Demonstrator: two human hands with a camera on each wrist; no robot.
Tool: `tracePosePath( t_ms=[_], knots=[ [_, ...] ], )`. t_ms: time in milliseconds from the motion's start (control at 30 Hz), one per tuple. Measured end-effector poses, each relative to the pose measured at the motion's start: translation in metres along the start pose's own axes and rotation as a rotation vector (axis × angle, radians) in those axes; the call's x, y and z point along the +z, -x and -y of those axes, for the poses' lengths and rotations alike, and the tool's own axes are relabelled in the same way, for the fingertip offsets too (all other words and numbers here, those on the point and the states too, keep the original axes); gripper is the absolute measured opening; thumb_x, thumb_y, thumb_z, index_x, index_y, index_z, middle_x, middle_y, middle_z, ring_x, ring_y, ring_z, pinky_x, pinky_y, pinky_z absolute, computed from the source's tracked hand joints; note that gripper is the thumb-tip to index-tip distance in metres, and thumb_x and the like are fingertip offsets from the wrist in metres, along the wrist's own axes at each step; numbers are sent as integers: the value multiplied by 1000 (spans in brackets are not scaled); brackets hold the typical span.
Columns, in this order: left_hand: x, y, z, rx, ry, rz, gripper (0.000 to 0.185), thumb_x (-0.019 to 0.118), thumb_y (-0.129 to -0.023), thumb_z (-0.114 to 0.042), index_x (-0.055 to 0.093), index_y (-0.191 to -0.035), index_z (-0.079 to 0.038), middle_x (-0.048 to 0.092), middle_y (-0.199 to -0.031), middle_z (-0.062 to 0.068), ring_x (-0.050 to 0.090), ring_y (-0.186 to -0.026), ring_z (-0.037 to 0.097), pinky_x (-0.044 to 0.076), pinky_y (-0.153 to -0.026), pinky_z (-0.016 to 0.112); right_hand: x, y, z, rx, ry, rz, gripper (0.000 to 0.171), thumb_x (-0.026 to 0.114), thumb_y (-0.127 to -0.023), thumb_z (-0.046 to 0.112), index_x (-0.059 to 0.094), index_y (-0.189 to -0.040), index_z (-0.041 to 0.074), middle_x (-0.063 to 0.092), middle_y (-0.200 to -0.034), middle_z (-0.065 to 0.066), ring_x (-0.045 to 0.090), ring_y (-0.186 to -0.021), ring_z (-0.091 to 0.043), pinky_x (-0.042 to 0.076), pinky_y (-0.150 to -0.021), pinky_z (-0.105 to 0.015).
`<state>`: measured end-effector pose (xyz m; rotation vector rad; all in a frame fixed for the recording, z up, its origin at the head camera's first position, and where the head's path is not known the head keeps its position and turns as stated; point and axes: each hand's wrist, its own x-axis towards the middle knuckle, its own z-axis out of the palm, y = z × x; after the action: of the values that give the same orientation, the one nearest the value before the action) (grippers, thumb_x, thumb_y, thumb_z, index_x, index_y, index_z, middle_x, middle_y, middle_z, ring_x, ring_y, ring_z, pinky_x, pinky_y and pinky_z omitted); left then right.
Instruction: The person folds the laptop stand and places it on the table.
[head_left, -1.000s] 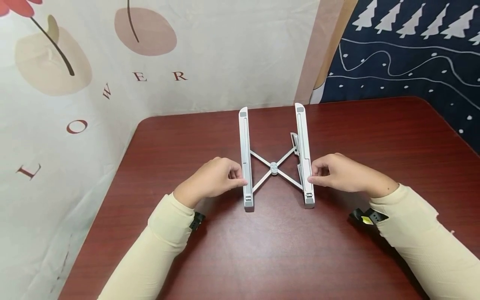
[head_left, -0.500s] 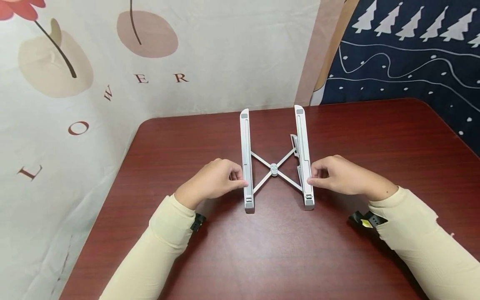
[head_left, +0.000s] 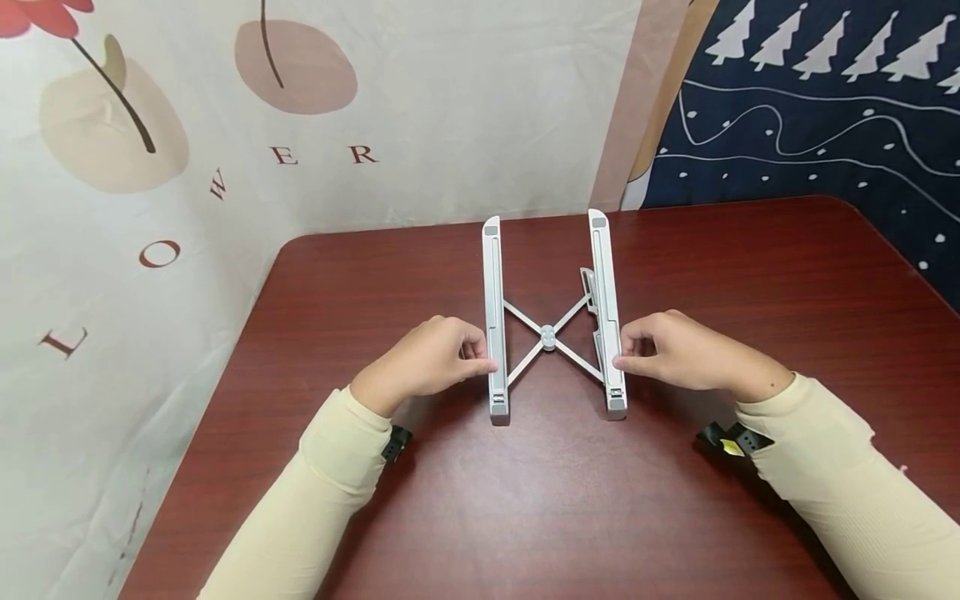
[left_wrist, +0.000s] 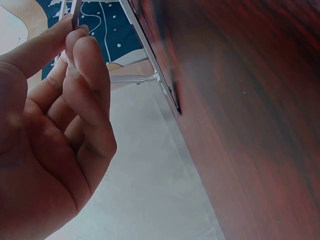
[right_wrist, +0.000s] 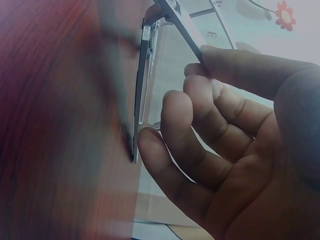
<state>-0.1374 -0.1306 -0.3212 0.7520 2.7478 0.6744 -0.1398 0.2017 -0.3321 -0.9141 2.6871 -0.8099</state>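
Note:
A silver folding laptop stand [head_left: 548, 337] is spread open on the table, its two long rails joined by crossed bars at a round hub. My left hand [head_left: 423, 357] pinches the left rail [head_left: 493, 308] near its front end between thumb and fingers. On the other side, my right hand [head_left: 686, 350] pinches the right rail [head_left: 607, 308] at about the same distance from the front. The left wrist view shows the left fingertips [left_wrist: 82, 37] on the rail's edge; in the right wrist view the right thumb [right_wrist: 235, 62] presses a rail. Small grey pads mark the rail ends.
The dark red wooden table [head_left: 540, 500] extends around the stand. A pale printed cloth [head_left: 450, 100] with letters hangs behind and to the left. A navy cloth [head_left: 810, 125] with white trees hangs at the back right. Black straps [head_left: 750, 437] sit at both wrists.
The two rails have come slightly closer together, the left one shifting right and the right one left. Both hands keep their hold on them.

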Motion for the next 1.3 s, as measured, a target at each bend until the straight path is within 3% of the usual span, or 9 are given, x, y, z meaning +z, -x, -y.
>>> tracePosePath(
  t_ms=[1300],
  knots=[
    [2, 0, -7, -14, 3, 15, 29, 77, -88, -28, 62, -64, -21, 50, -56, -12, 42, -55, 5, 37, -56, 24, 3, 2, 7, 4, -28, 11, 25, 76, -88, 14, 59, -70, 20, 49, -62, 11, 43, -58, -4, 38, -55, -22]
  ],
)
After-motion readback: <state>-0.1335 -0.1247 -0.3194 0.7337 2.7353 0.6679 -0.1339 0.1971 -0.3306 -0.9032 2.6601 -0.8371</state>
